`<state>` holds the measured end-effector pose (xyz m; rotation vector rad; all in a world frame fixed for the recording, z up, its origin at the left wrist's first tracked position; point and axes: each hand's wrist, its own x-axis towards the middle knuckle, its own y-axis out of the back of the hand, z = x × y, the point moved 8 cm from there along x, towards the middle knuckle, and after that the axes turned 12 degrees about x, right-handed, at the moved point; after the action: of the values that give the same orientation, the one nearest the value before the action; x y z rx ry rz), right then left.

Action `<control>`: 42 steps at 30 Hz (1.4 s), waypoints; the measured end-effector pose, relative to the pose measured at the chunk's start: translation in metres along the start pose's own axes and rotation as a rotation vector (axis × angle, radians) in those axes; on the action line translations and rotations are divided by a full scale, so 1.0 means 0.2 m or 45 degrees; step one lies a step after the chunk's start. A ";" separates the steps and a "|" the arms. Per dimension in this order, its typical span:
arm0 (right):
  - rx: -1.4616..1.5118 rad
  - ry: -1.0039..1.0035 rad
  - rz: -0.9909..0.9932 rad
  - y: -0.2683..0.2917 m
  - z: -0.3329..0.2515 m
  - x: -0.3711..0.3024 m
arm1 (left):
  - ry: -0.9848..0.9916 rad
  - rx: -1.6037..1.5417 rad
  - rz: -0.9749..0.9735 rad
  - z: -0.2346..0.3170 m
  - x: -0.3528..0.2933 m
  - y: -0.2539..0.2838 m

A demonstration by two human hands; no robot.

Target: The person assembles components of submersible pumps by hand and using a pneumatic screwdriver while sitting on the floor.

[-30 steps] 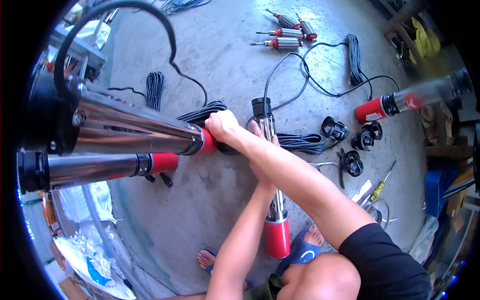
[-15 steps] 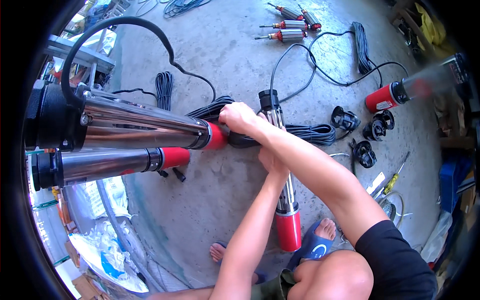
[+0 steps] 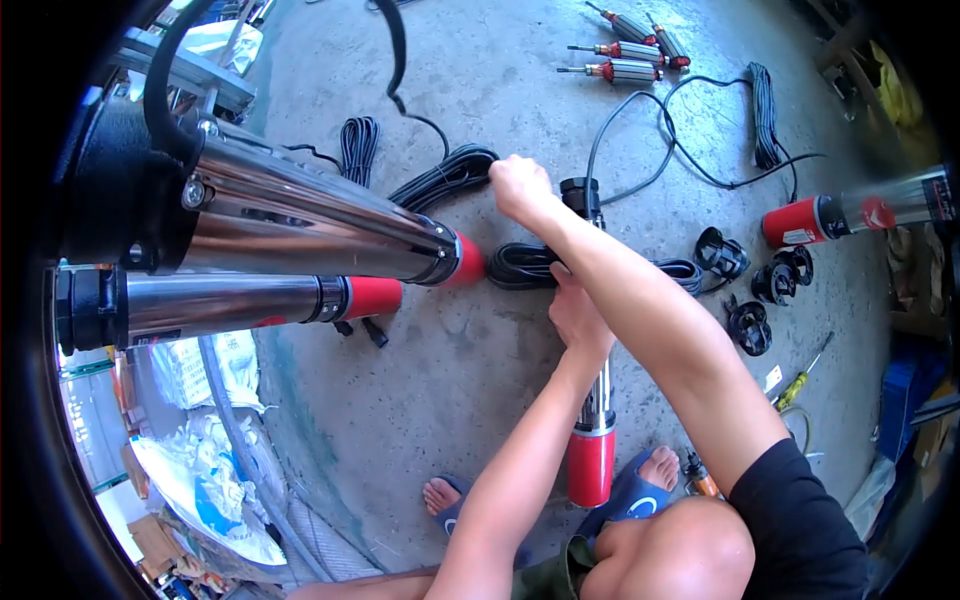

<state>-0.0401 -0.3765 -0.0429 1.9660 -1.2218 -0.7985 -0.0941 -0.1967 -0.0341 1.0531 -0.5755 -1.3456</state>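
My forearms cross, the right one passing over the left. My left hand (image 3: 579,312) is closed round the middle of a steel submersible pump (image 3: 590,452) that has a red end nearest my feet; its thumb lies at the black cable coil (image 3: 520,265) stretching across the pump. My right hand (image 3: 522,188), beyond the left and further to the left, is closed in a fist. Its fingertips meet the end of another coil of black cable (image 3: 445,175); what they pinch, if anything, is hidden. The right forearm hides part of the pump's upper body.
Two larger-looking steel pumps (image 3: 310,235) with red ends jut in from the left. Another pump (image 3: 800,222) lies at the right. Black plastic fittings (image 3: 722,252), a yellow screwdriver (image 3: 790,390) and several motor rotors (image 3: 620,70) are on the concrete floor. White sacks (image 3: 205,490) lie lower left.
My right hand has moved up and slightly right, away from the red end of the nearest left-hand pump. The left hand stays at the pump's middle. The whole view has shifted a little.
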 end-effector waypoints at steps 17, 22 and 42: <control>0.264 -0.196 -0.257 -0.18 0.04 -0.01 | 0.008 -0.185 0.000 -0.05 -0.02 -0.09; 0.281 0.319 -0.520 -0.34 -0.10 -0.04 | -0.128 -0.564 0.174 -0.03 -0.05 -0.11; 0.274 0.413 -0.135 -0.13 -0.10 -0.09 | -0.274 -0.163 0.042 0.04 -0.03 -0.18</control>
<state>-0.0174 -0.3464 -0.0499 2.2439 -1.0507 -0.3867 -0.1190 -0.1884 -0.0599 0.7976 -0.6534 -1.4569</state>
